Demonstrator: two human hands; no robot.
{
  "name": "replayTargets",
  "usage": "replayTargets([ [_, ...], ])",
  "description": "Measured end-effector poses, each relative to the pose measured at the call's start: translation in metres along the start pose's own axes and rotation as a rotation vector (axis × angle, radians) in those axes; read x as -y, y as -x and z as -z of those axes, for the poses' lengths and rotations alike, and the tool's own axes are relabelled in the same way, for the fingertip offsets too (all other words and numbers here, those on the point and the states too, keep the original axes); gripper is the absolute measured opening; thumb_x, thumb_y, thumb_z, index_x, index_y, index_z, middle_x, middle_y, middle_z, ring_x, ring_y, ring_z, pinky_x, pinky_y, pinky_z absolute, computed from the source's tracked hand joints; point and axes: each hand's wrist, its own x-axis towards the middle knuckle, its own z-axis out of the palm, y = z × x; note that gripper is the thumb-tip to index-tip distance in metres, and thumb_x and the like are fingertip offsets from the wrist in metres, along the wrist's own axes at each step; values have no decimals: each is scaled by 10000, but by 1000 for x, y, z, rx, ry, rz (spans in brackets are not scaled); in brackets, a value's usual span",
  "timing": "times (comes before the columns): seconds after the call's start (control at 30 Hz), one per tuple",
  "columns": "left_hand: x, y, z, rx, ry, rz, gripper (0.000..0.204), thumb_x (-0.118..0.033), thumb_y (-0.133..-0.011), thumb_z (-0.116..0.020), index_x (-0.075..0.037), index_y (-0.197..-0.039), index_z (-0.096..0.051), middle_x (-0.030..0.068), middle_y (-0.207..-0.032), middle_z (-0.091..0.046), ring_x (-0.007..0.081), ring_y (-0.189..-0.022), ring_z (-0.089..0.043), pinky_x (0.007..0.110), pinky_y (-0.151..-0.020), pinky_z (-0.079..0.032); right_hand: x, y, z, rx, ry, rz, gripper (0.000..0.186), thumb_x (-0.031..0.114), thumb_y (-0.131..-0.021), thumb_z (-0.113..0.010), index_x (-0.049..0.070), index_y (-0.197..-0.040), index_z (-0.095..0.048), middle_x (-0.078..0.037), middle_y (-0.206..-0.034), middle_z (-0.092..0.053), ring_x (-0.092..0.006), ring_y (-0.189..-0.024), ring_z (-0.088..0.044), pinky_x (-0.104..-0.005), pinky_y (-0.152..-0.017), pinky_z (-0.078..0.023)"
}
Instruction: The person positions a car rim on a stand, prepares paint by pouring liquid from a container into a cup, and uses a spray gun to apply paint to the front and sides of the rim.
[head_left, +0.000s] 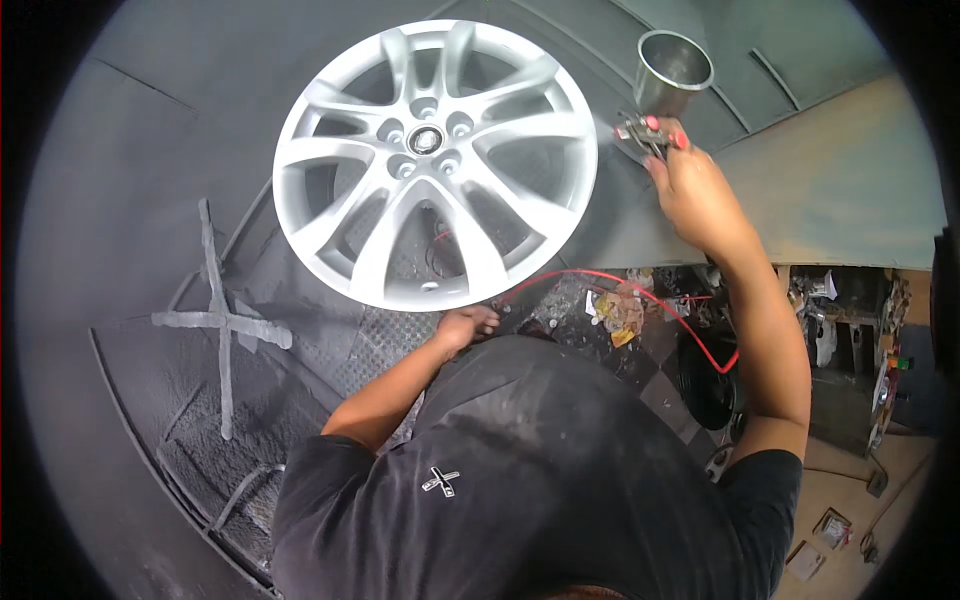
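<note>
A silver-white alloy wheel [428,188] with split spokes and a dark centre cap faces up in front of me. To its right, my right hand [695,190] is closed round a spray gun [652,134] with red knobs and an open metal cup [668,85] on top. The gun's front points left toward the wheel's rim, a short gap away, with a faint pale haze between them. Just below the wheel's near edge is my left hand [468,327], its fingers curled. Whatever they hold is hidden. A red hose [605,275] runs from near those fingers toward my right forearm.
Left of the wheel stands a grey-coated cross-shaped stand [222,320]. Grey sheeting [150,200] lines the left and far sides. Litter [620,315] lies on the floor at right, beside a round black object [705,385]. A cluttered shelf [850,340] stands farther right.
</note>
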Motion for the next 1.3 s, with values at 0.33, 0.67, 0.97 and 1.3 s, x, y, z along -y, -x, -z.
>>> replayTargets([
  [0.33, 1, 4, -37, 335, -553, -127, 267, -178, -939, -710, 8, -1125, -669, 74, -999, -709, 147, -920, -647, 282, -849, -516, 3, 85, 1, 59, -219, 247, 352, -2, -938, -583, -30, -1262, -447, -292, -992, -635, -493, -879, -617, -513, -721, -491],
  [0.67, 1, -12, -8, 93, 287, 148, 237, -86, -985, -587, -17, -1209, -617, 83, -1075, -682, 172, -977, -660, 265, -716, -548, 74, 85, -13, 373, -490, 224, 284, 19, -941, -591, -39, -1214, -543, -238, -1174, -606, -454, -1005, -617, -453, -865, -500],
  [0.97, -40, 14, 11, -213, 518, -115, 203, -318, -1026, -553, -175, -1146, -632, -11, -1020, -657, 122, -861, -602, 268, -669, -457, 141, 19, -58, 438, -673, 424, 218, 23, -949, -582, -67, -1148, -583, -250, -1159, -615, -468, -981, -605, -467, -853, -487],
  [1.3, -92, 46, 31, -167, 396, -108, 228, -258, -1044, -492, -97, -978, -639, 10, -740, -593, 95, -565, -486, 260, -482, -345, 180, -65, -83, 184, -554, 473, 301, 78, -991, -558, -40, -1256, -480, -247, -1112, -619, -414, -1025, -618, -416, -935, -469],
])
